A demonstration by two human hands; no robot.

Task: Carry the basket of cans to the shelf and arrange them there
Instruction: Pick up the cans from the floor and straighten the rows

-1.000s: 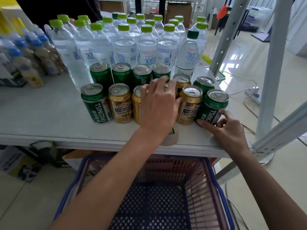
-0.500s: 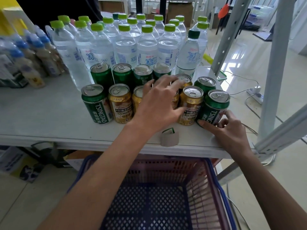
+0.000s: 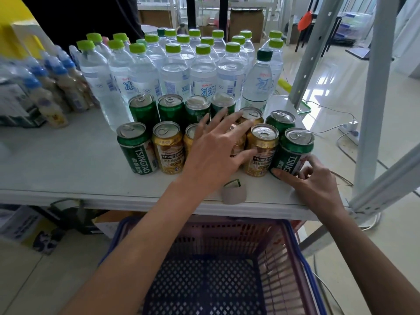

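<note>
cans [image 3: 168, 153] stand upright — tops up

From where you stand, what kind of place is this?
Probably a small shop or a stockroom, not a home. A white metal-framed shelf carries many clear plastic water bottles with green caps and rows of green and gold drink cans, and a pink plastic shopping basket with blue rim is below.
</note>
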